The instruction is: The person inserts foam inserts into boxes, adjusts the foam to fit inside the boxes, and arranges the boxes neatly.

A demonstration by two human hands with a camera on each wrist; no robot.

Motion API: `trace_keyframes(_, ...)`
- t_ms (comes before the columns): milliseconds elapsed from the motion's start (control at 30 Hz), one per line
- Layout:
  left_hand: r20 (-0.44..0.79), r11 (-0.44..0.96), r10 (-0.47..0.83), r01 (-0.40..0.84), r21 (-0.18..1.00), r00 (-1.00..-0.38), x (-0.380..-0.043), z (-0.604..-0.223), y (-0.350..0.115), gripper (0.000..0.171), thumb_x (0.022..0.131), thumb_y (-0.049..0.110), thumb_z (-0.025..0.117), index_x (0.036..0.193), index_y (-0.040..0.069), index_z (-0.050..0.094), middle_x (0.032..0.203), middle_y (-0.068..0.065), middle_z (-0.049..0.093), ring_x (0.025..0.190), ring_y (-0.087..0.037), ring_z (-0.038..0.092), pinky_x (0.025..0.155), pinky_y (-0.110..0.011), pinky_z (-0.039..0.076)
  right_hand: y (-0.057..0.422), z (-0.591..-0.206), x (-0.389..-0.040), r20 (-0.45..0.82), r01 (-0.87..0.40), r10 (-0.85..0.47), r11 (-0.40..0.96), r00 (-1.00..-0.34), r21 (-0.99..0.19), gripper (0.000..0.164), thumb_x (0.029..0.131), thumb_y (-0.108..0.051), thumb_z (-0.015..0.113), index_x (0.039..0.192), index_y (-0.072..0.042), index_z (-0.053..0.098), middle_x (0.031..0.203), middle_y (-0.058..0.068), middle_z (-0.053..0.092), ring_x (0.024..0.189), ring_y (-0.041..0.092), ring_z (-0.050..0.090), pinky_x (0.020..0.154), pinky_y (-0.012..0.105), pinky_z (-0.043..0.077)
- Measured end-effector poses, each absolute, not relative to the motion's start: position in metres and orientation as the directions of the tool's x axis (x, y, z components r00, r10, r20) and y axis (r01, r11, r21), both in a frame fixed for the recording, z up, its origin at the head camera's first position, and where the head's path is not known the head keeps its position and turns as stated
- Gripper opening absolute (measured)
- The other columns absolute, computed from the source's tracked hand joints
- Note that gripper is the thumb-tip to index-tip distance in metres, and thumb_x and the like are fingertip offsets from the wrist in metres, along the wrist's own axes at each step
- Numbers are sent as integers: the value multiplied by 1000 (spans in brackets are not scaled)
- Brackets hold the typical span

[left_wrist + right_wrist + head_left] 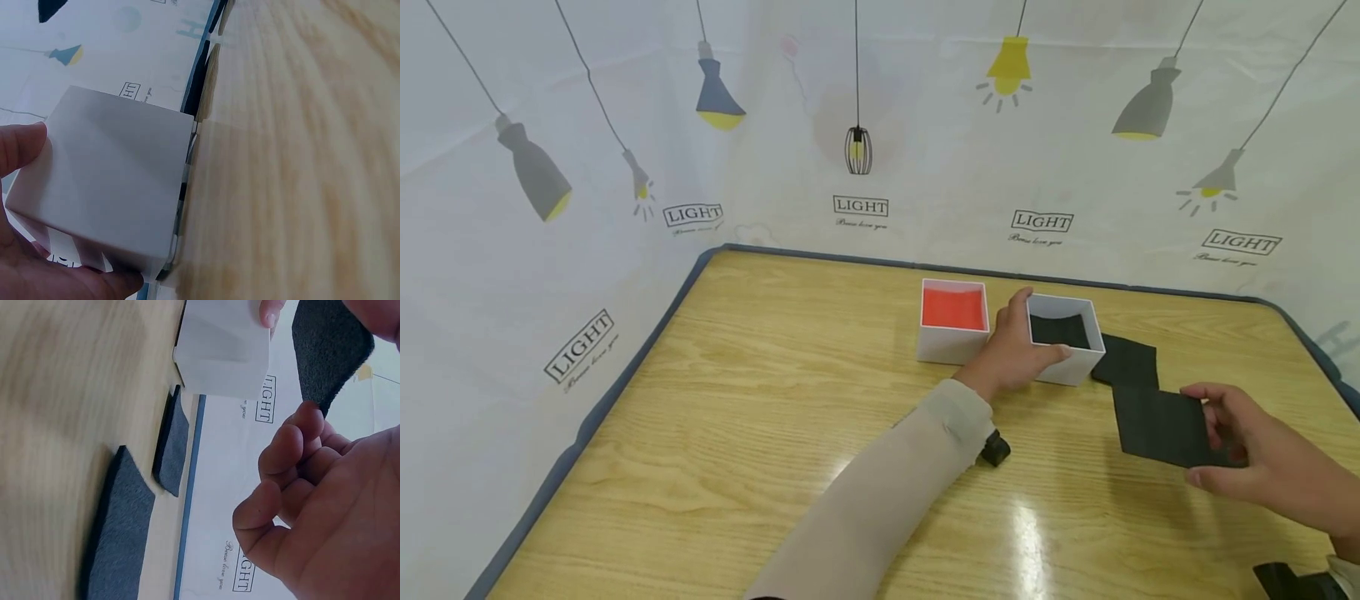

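My left hand [1011, 346] grips a white open-topped box [1063, 367] by its sides, thumb at the near side. A black felt square [1060, 331] lies inside that box. The left wrist view shows one plain face of the white box [109, 175] between thumb and fingers. My right hand [1255, 450] pinches another black felt square [1165, 425] above the table, right of the box. In the right wrist view, the held felt square [328, 350] hangs at the fingertips. Two further black pieces, one farther [172, 444] and one nearer [122, 531], lie on the table.
A second white box [951, 344] with a red sheet [953, 309] in it stands left of my left hand. The wood-grain table [760, 375] has a dark blue edge, and a white curtain printed with lamps [925, 125] rises behind it.
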State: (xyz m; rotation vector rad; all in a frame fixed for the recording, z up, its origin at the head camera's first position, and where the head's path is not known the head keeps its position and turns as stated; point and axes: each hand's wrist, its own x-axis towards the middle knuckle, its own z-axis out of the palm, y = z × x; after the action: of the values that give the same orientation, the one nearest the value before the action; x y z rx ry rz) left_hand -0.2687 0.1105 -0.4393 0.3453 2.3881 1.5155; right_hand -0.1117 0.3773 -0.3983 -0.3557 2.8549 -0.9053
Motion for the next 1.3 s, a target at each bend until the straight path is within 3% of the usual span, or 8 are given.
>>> trace_keyframes(367,-112,421,358,54,905,-927,-270,-440,111,99,93,41,80,166,37,13,162,2,33,135,-16,48,118,-39,42,377,-387,-133,-3,-242,-307,754,-952,-611,88,88,2,81,155,7,23,102,10,43,86,6,45,61,26,44)
trace_keyframes(733,-112,430,356,56,901,-928,-269,-440,111,99,93,43,79,166,39,13,164,4,32,140,-15,47,118,-40,43,366,-378,-160,42,-281,-326,733,-944,-619,84,90,-1,79,156,1,27,98,8,38,82,10,38,56,32,31)
trace_keyframes(967,-122,438,355,50,898,-927,-269,-440,113,100,93,43,80,166,38,13,165,4,31,140,-16,47,117,-41,44,361,-374,-175,18,-258,-332,697,-943,-670,83,92,1,77,156,2,25,103,9,47,85,12,44,58,33,36)
trace_keyframes(1300,-128,434,352,40,900,-927,-269,-439,112,99,93,42,80,166,40,13,166,4,31,140,-18,48,117,-43,44,362,-366,-193,-5,-241,-335,688,-942,-684,83,93,0,76,157,3,24,105,12,47,87,12,49,63,29,45)
